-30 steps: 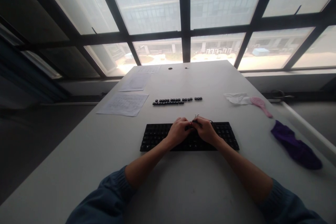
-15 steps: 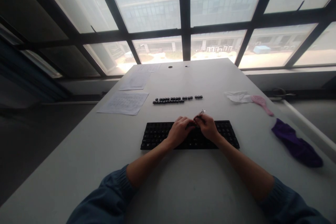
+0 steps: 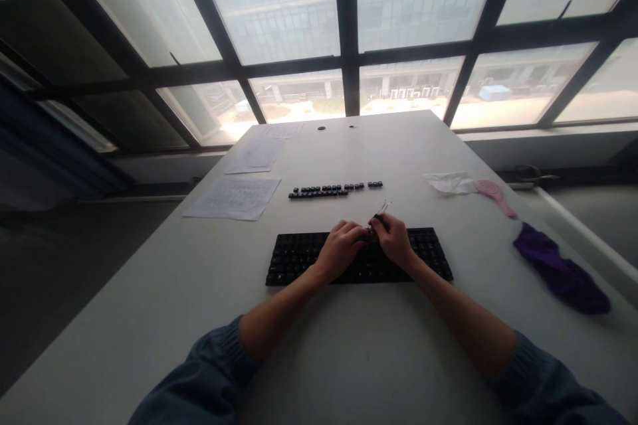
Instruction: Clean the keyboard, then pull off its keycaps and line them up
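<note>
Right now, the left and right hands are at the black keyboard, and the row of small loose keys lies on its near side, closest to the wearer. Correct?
Not quite: the small loose keys lie on the keyboard's far side, towards the windows, as the head view shows. The left hand and right hand are indeed at the black keyboard.

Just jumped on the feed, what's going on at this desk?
A person has both bare hands over a black keyboard on a white desk. The right hand holds a small dark tool, its thin metal prongs pointing up and away. The left hand is close beside it; whether it grips anything is hard to tell. Beyond the keyboard, small black keycaps lie in two rows. Papers lie to the left, a purple cloth to the right.
</note>
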Demonstrator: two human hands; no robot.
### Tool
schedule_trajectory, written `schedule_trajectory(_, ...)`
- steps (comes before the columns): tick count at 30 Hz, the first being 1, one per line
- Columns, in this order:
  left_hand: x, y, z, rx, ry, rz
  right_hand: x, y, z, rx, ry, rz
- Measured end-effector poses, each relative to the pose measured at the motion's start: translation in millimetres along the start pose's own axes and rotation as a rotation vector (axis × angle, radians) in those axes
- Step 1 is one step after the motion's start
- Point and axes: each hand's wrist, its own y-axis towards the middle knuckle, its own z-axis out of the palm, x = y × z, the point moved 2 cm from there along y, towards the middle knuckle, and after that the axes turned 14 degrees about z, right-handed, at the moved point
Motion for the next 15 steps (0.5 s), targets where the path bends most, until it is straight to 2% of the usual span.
schedule_trajectory(6,-1.0,1.5,-0.2,-0.037,0.002,0.015,-2.2,0.4,0.1,-0.002,-0.026,-0.009)
schedule_trajectory(10,-2.3,1.2,-2.5,-0.102,-0.015,-0.031,-3.0,1.4,-0.1,-0.010,-0.022,-0.007)
schedule_trajectory(15,4.1,14.6,-24.0,-0.214,-0.104,-0.092,-1.3,2.0,-0.4,-0.014,-0.019,-0.013)
